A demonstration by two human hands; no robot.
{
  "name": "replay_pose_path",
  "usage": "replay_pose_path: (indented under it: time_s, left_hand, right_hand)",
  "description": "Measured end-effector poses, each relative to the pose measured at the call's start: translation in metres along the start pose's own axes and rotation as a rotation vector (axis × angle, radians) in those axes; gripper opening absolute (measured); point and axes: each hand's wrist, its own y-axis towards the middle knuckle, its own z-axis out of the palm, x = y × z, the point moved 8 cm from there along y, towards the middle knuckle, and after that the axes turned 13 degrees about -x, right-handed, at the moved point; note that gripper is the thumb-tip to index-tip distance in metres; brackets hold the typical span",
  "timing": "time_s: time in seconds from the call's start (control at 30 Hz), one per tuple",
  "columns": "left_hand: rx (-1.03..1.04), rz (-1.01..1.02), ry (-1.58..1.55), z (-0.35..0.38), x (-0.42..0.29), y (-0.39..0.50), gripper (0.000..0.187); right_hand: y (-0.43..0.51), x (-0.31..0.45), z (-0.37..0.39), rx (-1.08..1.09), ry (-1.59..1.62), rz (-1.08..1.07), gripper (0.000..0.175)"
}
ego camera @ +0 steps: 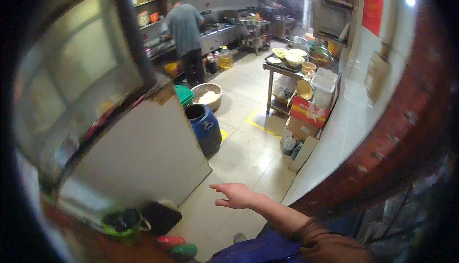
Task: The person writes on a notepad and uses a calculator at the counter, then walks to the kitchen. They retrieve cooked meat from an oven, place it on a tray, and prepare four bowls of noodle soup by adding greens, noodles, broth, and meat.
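Note:
My right hand (235, 195) reaches out over the tiled floor (233, 155) with nothing in it, its fingers stretched to the left and the thumb apart. A brown sleeve (330, 241) is pushed back on that forearm, and blue cloth (258, 248) covers my front. My left hand is out of view. Nearest to the right hand stands the foot of a white partition wall (143, 155), a gap away. Beyond it, against the partition's end, is a blue plastic barrel (206, 130) with an open top.
A person (184, 26) in grey stands at the back counter. Behind the barrel sits a wide tub (211, 101) holding something pale. Bowls (294, 60) crowd a metal table (269, 90) at right, beside stacked boxes (310, 111). Red and green bottle-like items (172, 240) lie low at left.

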Motion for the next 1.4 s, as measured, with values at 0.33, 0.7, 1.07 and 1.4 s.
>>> replay_pose_path:
  time_s: [0.33,0.7,1.07,1.4]
  left_hand:
    - [-0.373,0.038,-1.294,-0.300,-0.269,0.390,0.009]
    - [-0.187,-0.277,-1.529,-0.333,-0.540,0.550,0.028]
    - [0.003,0.301,-1.281,-0.586,-0.995,0.892,0.008]
    - [0.472,0.624,-1.290,-0.571,-1.419,0.896,0.007]
  right_hand:
    - [0.172,-0.308,-0.131,-0.196,0.282,0.471,0.056]
    - [0.437,-0.501,-0.372,-0.242,-0.372,0.442,0.054]
    - [0.535,-0.651,-0.573,-0.658,-0.676,0.715,0.050]
    - [0.410,-0.697,-0.709,-1.078,-0.925,1.201,0.051]
